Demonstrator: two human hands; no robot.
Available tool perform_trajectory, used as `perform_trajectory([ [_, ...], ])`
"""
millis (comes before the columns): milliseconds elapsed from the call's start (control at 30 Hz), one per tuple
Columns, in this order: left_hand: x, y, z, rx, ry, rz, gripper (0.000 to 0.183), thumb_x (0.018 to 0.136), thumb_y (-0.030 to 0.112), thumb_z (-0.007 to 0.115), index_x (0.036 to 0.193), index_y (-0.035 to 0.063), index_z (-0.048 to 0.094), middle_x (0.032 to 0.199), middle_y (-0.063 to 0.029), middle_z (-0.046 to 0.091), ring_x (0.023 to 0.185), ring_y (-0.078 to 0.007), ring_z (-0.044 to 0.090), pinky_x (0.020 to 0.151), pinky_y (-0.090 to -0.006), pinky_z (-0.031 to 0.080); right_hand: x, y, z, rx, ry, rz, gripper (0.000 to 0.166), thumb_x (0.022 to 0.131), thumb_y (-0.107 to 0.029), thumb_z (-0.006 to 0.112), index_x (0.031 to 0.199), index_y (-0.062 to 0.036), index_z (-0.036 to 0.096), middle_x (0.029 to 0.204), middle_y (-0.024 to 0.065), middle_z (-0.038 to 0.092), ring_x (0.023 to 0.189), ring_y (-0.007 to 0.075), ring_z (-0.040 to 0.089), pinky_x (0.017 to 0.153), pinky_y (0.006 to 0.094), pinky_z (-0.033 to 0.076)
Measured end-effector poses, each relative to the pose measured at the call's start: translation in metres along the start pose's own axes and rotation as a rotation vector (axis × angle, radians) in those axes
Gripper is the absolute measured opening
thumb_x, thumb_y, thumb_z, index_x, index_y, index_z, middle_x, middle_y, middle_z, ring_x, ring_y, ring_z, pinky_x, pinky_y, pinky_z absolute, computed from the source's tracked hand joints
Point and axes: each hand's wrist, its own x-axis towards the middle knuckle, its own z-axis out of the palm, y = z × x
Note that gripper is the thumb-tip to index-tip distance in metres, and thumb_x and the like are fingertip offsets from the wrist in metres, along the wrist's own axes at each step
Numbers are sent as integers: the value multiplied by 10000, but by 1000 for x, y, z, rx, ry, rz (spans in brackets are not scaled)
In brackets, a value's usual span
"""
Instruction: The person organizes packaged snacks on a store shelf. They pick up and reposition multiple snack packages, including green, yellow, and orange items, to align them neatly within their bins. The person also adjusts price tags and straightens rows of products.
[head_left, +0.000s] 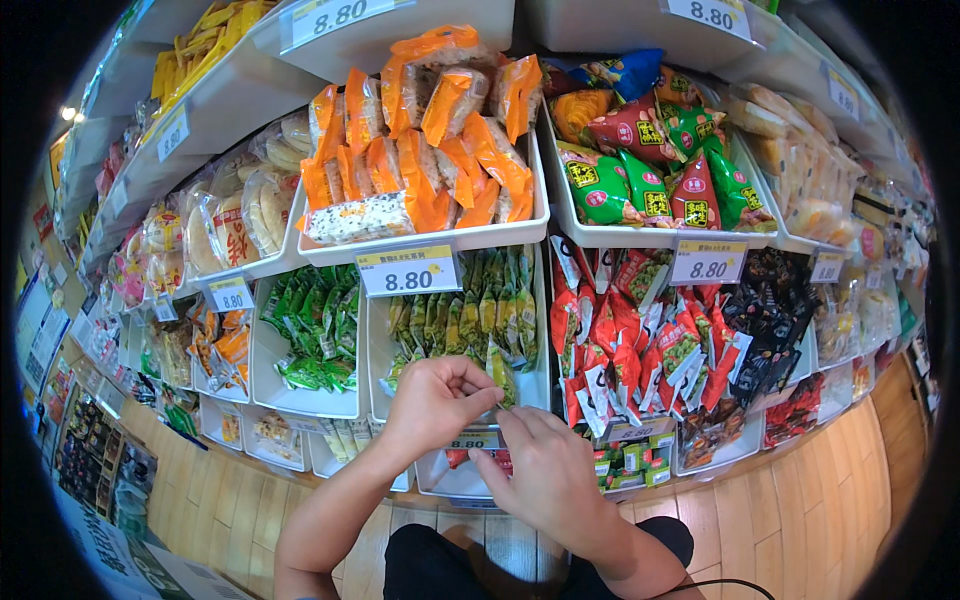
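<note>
My left hand (442, 401) is over the front of a white bin (381, 330) of yellow-green snack packets, thumb and fingertips together on the edge of a small green packet (500, 375). Close against it, my right hand (544, 469) has its fingertips at the lower end of that packet; the fingers hide how it is held. More yellow-green packets (465, 322) stand in rows behind. To the right lie red and white snack packets (637, 345), and to the left green packets (319, 322).
Above is a bin of orange-wrapped puffed rice bars (427, 157); beside it, a bin of triangular peanut packets (667, 165). Price tags (409, 271) hang on the bin fronts. Black packets (772, 322) lie at the right. Lower bins (457, 487) stick out above the wooden floor (247, 510).
</note>
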Motion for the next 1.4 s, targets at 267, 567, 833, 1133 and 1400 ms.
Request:
perform_trajectory([
  [267,-2,0,2,209,63,71,121,840,83,826,831,-6,744,714,-26,714,630,-39,617,555,-226,498,3,-1,5,-10,-48,20,431,845,-274,751,1075,76,647,1008,189,686,979,327,682,754,410,586],
  [567,3,11,4,561,84,212,167,794,192,829,827,44,759,645,-94,691,549,-236,671,534,-357,523,6,7,19,-24,-76,43,488,844,-294,772,1080,115,649,1073,242,698,999,371,691,850,435,573],
  [833,-2,10,-6,780,117,520,137,769,194,833,818,84,767,948,-91,716,873,-307,675,742,-436,518,5,3,18,-61,-137,89,568,842,-245,742,1218,139,558,1170,302,644,1063,415,669,860,465,574],
  [1133,28,6,-27,684,-247,693,254,852,154,727,1084,58,687,1071,-137,720,1100,-360,644,976,-490,459,14,3,18,9,-91,124,743,832,-121,647,1441,186,353,1066,319,649,843,425,705,717,474,588],
  [1400,30,9,-19,828,-230,658,332,793,160,759,1091,53,659,914,-140,689,950,-349,656,965,-461,468,20,12,30,-97,-118,150,773,865,-147,601,1462,237,295,807,251,689,668,376,691,621,476,559],
])
